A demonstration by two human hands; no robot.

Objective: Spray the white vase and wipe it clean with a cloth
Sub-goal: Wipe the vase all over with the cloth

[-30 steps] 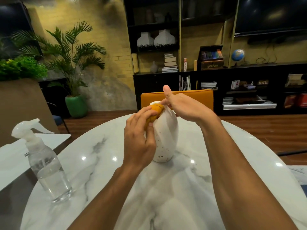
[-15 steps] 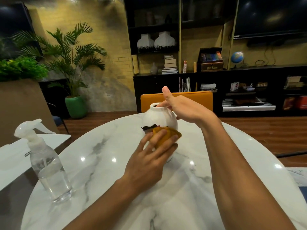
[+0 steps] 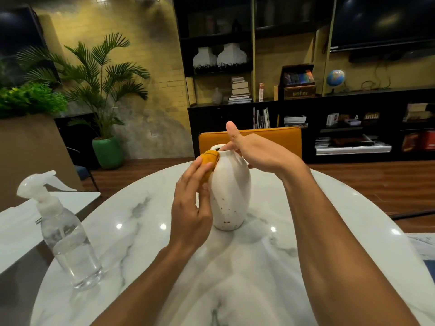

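Note:
The white vase, speckled with small brown spots, stands upright on the round marble table. My left hand presses a folded orange cloth against the vase's upper left shoulder, near the rim. My right hand holds the vase at its mouth, fingers on the rim and thumb pointing up. A clear spray bottle with a white trigger head stands at the table's left edge, apart from both hands.
An orange chair back stands just behind the vase at the table's far side. A second white tabletop adjoins on the left. Black shelving, a potted palm and wooden floor lie beyond.
My left hand has carried the cloth from the vase's front belly back up to the upper left shoulder near the rim. My right hand stays on the rim.

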